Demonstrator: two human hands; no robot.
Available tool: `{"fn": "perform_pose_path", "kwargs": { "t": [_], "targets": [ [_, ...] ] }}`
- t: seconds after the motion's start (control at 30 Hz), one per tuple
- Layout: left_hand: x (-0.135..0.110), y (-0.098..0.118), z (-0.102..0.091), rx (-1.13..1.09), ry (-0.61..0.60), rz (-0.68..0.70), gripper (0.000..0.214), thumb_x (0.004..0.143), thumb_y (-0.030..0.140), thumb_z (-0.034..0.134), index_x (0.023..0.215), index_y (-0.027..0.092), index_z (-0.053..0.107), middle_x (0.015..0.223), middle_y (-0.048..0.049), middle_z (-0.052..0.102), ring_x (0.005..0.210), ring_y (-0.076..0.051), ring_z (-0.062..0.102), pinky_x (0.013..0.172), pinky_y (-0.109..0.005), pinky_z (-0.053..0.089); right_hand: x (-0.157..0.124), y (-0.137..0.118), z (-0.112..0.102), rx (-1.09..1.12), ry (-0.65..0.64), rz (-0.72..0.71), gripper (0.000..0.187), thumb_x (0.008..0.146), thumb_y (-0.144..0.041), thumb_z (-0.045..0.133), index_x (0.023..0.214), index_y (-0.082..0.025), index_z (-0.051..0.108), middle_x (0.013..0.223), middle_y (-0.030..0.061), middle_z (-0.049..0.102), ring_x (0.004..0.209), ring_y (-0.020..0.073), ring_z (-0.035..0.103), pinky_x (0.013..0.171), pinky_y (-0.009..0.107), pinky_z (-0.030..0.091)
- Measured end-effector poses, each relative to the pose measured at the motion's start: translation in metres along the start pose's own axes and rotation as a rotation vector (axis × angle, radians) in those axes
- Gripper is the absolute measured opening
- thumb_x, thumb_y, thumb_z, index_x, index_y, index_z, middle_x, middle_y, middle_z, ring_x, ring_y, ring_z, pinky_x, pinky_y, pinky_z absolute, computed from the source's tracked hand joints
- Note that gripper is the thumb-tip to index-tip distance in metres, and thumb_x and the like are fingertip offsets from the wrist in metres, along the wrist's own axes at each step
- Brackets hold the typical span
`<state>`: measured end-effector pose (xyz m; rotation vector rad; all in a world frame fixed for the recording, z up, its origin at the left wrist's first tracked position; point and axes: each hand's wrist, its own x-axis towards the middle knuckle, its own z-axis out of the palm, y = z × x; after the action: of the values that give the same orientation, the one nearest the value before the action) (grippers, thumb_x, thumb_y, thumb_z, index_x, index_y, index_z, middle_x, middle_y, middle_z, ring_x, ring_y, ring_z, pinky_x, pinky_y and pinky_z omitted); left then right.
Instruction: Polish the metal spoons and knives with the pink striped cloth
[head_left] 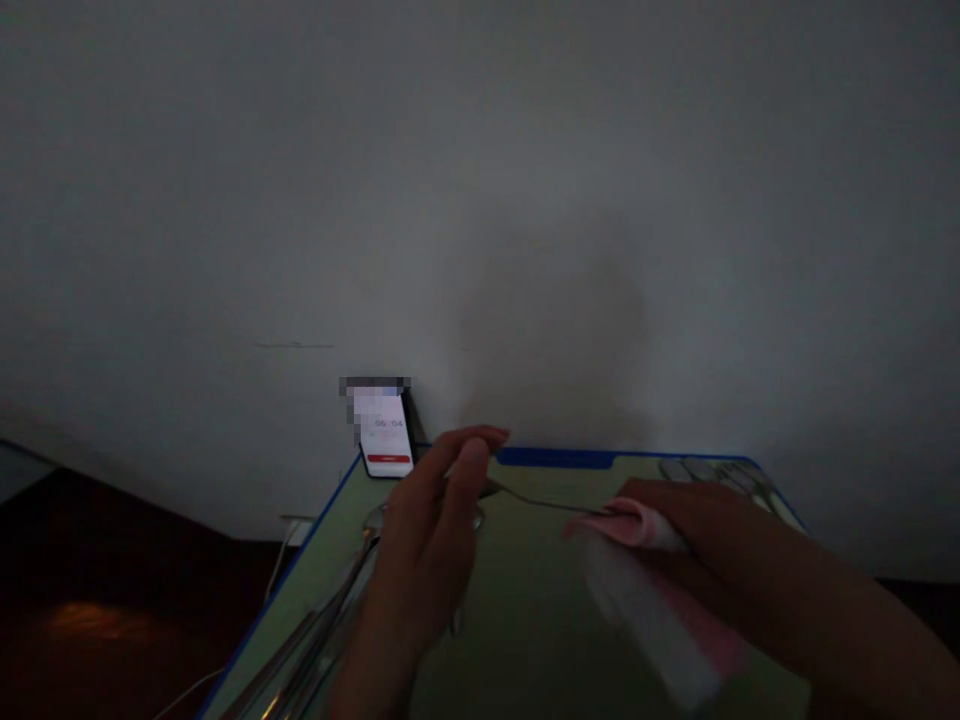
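A slim metal utensil [551, 504] is held above the green tabletop [517, 620], pinched by the left hand [431, 540] and gripped through a pink-and-white cloth [652, 600] by the right hand [705, 525]; likely light, stiff and slick, it is best taken near its ends.

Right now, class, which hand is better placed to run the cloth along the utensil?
Probably the right hand: it grips the cloth, and one end of the utensil runs into the cloth's fold. The left hand is at the other end, without cloth, seemingly steadying it.
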<state>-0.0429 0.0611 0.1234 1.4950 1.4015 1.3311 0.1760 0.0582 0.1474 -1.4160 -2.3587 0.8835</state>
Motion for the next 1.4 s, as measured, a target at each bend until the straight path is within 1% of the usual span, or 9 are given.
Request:
{"fn": "perform_pose_path", "kwargs": {
  "t": [0.03, 0.1, 0.17, 0.23, 0.37, 0.7, 1.0, 1.23, 1.4],
  "targets": [
    [0.0, -0.003, 0.0, 0.074, -0.081, -0.023, 0.033, 0.091, 0.039, 0.035, 0.096, 0.019, 0.06, 0.092, -0.005, 0.066, 0.072, -0.015, 0.062, 0.059, -0.025, 0.048, -0.001, 0.001, -0.001, -0.026, 0.029, 0.026, 0.02, 0.084, -0.034, 0.045, 0.081, -0.023, 0.061, 0.079, 0.0009, 0.065, 0.067, 0.013, 0.057, 0.059, 0.024, 0.04],
    [0.0, -0.009, -0.002, 0.198, -0.28, -0.07, 0.041, 0.092, 0.041, 0.027, 0.091, 0.018, 0.061, 0.072, -0.0024, 0.065, 0.058, -0.014, 0.059, 0.048, -0.023, 0.043, -0.002, 0.003, -0.003, -0.058, 0.056, 0.061, 0.021, 0.083, -0.038, 0.046, 0.081, -0.022, 0.061, 0.078, 0.0014, 0.065, 0.065, 0.0133, 0.057, 0.057, 0.024, 0.039],
    [-0.001, -0.01, -0.006, 0.339, -0.406, -0.02, 0.042, 0.092, 0.04, 0.027, 0.079, 0.018, 0.06, 0.055, 0.0013, 0.056, 0.049, -0.013, 0.053, 0.045, -0.022, 0.039, 0.0, 0.004, -0.004, -0.059, 0.043, 0.054, 0.021, 0.082, -0.039, 0.048, 0.08, -0.022, 0.061, 0.077, 0.0015, 0.064, 0.064, 0.0132, 0.057, 0.056, 0.024, 0.039],
    [0.0, -0.008, -0.012, 0.439, -0.387, 0.128, 0.038, 0.091, 0.038, 0.031, 0.072, 0.017, 0.056, 0.055, 0.0018, 0.052, 0.052, -0.012, 0.051, 0.049, -0.023, 0.038, 0.002, 0.003, -0.004, -0.035, 0.001, 0.016, 0.021, 0.082, -0.04, 0.048, 0.079, -0.022, 0.06, 0.077, 0.0011, 0.065, 0.064, 0.0128, 0.057, 0.056, 0.023, 0.038],
    [0.001, 0.0, -0.02, 0.496, -0.299, 0.354, 0.025, 0.088, 0.033, 0.038, 0.078, 0.017, 0.054, 0.06, 0.0017, 0.054, 0.052, -0.012, 0.05, 0.049, -0.024, 0.037, 0.006, -0.004, 0.001, 0.007, -0.083, -0.003, 0.029, 0.083, -0.046, 0.045, 0.075, -0.022, 0.06, 0.076, -0.0003, 0.065, 0.063, 0.0118, 0.056, 0.055, 0.023, 0.037],
    [-0.004, 0.005, -0.021, 0.528, -0.258, 0.623, 0.008, 0.077, 0.015, 0.047, 0.074, 0.017, 0.054, 0.061, 0.0017, 0.055, 0.051, -0.01, 0.05, 0.047, -0.022, 0.037, 0.012, -0.005, 0.012, 0.009, -0.17, -0.072, 0.028, 0.083, -0.046, 0.044, 0.078, -0.023, 0.061, 0.073, -0.0006, 0.062, 0.061, 0.0106, 0.053, 0.053, 0.022, 0.034],
    [-0.004, -0.001, -0.014, 0.625, -0.258, 0.652, 0.008, 0.076, 0.014, 0.048, 0.073, 0.018, 0.055, 0.06, 0.0025, 0.054, 0.053, -0.011, 0.049, 0.05, -0.024, 0.036, 0.025, -0.008, 0.024, -0.065, -0.205, -0.135, 0.031, 0.086, -0.041, 0.038, 0.083, -0.02, 0.061, 0.077, 0.0033, 0.065, 0.069, 0.0133, 0.058, 0.059, 0.023, 0.038],
    [-0.004, 0.0, 0.003, 0.733, -0.456, 0.557, 0.011, 0.077, 0.02, 0.047, 0.068, 0.018, 0.054, 0.059, 0.0019, 0.051, 0.053, -0.012, 0.047, 0.05, -0.025, 0.031, 0.035, -0.013, 0.032, -0.119, -0.246, -0.195, 0.028, 0.086, -0.028, 0.034, 0.081, -0.017, 0.059, 0.075, 0.0049, 0.065, 0.062, 0.013, 0.058, 0.053, 0.023, 0.035],
    [-0.001, -0.002, 0.002, 0.729, -0.474, 0.559, 0.013, 0.079, 0.024, 0.047, 0.071, 0.018, 0.054, 0.06, 0.0021, 0.053, 0.053, -0.012, 0.047, 0.05, -0.024, 0.03, 0.034, -0.009, 0.027, -0.081, -0.286, -0.176, 0.025, 0.085, -0.029, 0.039, 0.081, -0.017, 0.06, 0.075, 0.0037, 0.065, 0.064, 0.012, 0.058, 0.056, 0.022, 0.037]
  ]
}}
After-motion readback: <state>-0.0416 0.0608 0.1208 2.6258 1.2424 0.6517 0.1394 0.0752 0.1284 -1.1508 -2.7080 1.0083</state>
